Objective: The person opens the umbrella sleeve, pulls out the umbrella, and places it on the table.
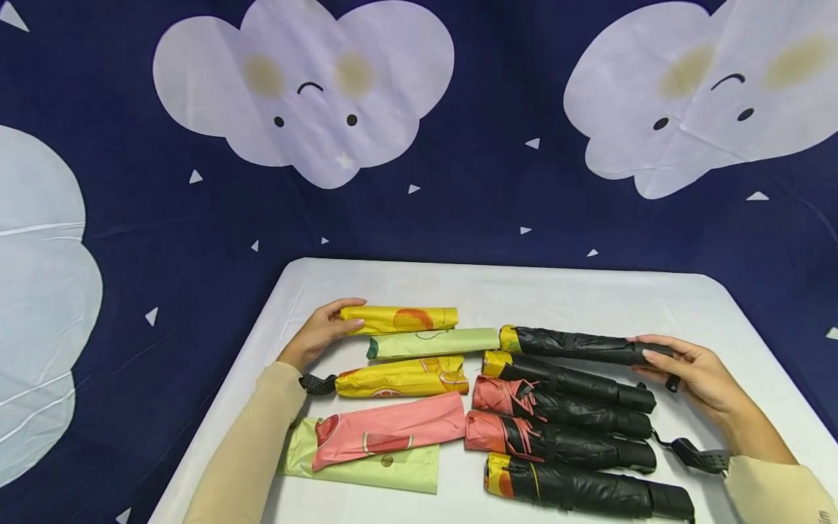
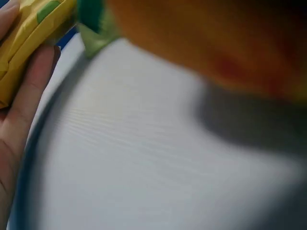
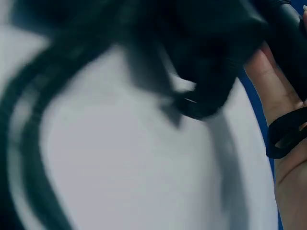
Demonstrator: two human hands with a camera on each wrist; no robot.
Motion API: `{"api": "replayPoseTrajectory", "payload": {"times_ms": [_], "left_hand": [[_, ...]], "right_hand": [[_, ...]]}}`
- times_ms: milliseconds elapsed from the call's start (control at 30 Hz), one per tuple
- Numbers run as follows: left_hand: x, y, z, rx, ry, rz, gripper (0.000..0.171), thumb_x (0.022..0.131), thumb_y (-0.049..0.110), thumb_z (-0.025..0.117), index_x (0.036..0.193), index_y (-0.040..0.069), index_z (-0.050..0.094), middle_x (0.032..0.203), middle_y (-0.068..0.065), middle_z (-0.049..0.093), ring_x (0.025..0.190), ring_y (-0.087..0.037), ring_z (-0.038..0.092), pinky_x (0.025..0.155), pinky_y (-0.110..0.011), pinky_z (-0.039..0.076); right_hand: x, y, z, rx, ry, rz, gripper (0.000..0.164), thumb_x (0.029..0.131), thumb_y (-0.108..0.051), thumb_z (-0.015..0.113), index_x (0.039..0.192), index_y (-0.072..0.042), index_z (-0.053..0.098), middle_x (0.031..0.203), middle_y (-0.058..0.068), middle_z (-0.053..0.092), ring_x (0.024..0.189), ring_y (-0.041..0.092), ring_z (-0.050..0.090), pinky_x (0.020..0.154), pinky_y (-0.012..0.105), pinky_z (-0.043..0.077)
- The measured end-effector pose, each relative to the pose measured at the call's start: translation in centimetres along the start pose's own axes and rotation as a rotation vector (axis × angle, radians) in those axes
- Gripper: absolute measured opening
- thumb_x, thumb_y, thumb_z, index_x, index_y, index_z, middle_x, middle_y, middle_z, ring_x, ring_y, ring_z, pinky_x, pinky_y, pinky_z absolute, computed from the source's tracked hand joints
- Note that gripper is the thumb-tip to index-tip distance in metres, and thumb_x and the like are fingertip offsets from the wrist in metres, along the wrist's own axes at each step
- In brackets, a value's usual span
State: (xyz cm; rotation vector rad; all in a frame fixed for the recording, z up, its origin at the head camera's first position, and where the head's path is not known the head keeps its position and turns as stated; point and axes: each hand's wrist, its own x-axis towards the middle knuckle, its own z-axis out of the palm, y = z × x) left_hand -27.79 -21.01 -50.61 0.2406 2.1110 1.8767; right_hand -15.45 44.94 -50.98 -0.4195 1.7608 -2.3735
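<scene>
My left hand (image 1: 318, 333) holds the left end of a yellow fruit-printed umbrella sleeve (image 1: 409, 319), thumb on the near side and fingers on the far side. In the left wrist view, fingers touch that yellow sleeve (image 2: 24, 43) at the upper left. On the other side, my right hand (image 1: 703, 378) grips the handle end of the farthest folded black umbrella (image 1: 576, 344), which has a yellow tip. A dark strap loop (image 3: 285, 136) hangs by the palm in the right wrist view. Just nearer than the held sleeve lies a pale green sleeve (image 1: 435, 343).
Further sleeves lie on the left: yellow (image 1: 399, 377), pink (image 1: 393, 431) and light green (image 1: 356, 466), the pink overlapping the green. Several folded black umbrellas (image 1: 576, 382) form a column on the right. All rest on a white table (image 1: 589, 291) before a dark blue cloud-patterned cloth (image 1: 491, 218).
</scene>
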Motion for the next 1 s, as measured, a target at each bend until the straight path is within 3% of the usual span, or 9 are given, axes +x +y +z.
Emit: {"api": "replayPoseTrajectory", "payload": {"times_ms": [133, 233, 300, 467, 667, 833, 1000], "left_hand": [[0.0, -0.4, 0.6, 0.111, 0.000, 0.013, 0.056, 0.089, 0.019, 0.082, 0.140, 0.008, 0.061, 0.128, -0.011, 0.062, 0.102, -0.018, 0.060, 0.082, -0.023, 0.053], [0.0, 0.0, 0.5, 0.214, -0.010, 0.060, 0.053, 0.088, 0.020, 0.083, 0.137, 0.009, 0.064, 0.128, -0.013, 0.064, 0.102, -0.021, 0.061, 0.081, -0.024, 0.053], [0.0, 0.5, 0.4, 0.279, -0.023, 0.092, 0.052, 0.089, 0.021, 0.083, 0.136, 0.009, 0.065, 0.128, -0.013, 0.064, 0.102, -0.023, 0.061, 0.082, -0.025, 0.053], [-0.2, 1.0, 0.5, 0.380, -0.033, 0.141, 0.046, 0.091, 0.024, 0.081, 0.132, 0.011, 0.067, 0.129, -0.011, 0.064, 0.100, -0.024, 0.060, 0.081, -0.028, 0.053], [0.0, 0.8, 1.6, 0.390, -0.043, 0.179, 0.039, 0.093, 0.021, 0.079, 0.129, 0.011, 0.069, 0.129, -0.010, 0.064, 0.103, -0.021, 0.060, 0.086, -0.028, 0.052], [0.0, 0.8, 2.5, 0.394, -0.039, 0.215, 0.042, 0.096, 0.023, 0.074, 0.135, 0.007, 0.065, 0.138, -0.013, 0.059, 0.113, -0.026, 0.058, 0.097, -0.041, 0.048], [-0.6, 1.7, 2.8, 0.522, 0.011, 0.191, 0.054, 0.100, 0.037, 0.068, 0.145, 0.009, 0.057, 0.148, -0.012, 0.052, 0.130, -0.034, 0.051, 0.109, -0.053, 0.040]], "right_hand": [[0.1, 1.0, 0.5, 0.010, 0.009, 0.060, 0.041, 0.102, 0.018, 0.041, 0.134, 0.005, 0.062, 0.130, 0.009, 0.069, 0.108, 0.028, 0.071, 0.091, 0.043, 0.055], [0.0, 1.6, 1.0, -0.017, 0.035, 0.122, 0.040, 0.104, 0.013, 0.044, 0.136, -0.001, 0.063, 0.128, 0.005, 0.070, 0.106, 0.026, 0.072, 0.091, 0.040, 0.055], [0.0, 1.9, 1.3, -0.063, 0.071, 0.164, 0.039, 0.104, 0.009, 0.048, 0.137, -0.005, 0.064, 0.127, 0.001, 0.071, 0.104, 0.024, 0.072, 0.090, 0.037, 0.057], [0.2, 2.2, 1.9, -0.250, 0.124, 0.200, 0.039, 0.102, 0.004, 0.057, 0.141, 0.003, 0.057, 0.131, -0.004, 0.069, 0.114, 0.011, 0.067, 0.089, 0.026, 0.056], [0.4, 2.3, 2.7, -0.369, 0.082, 0.196, 0.042, 0.100, 0.000, 0.062, 0.141, 0.007, 0.055, 0.134, -0.005, 0.067, 0.120, 0.007, 0.063, 0.092, 0.024, 0.054], [0.2, 2.0, 3.1, -0.445, 0.111, 0.147, 0.044, 0.098, 0.001, 0.065, 0.139, 0.011, 0.054, 0.137, 0.002, 0.066, 0.123, 0.005, 0.061, 0.094, 0.019, 0.051], [0.0, 1.1, 2.9, -0.639, 0.105, 0.130, 0.040, 0.102, -0.010, 0.064, 0.138, 0.006, 0.059, 0.136, 0.009, 0.065, 0.122, 0.000, 0.059, 0.095, 0.013, 0.047]]}}
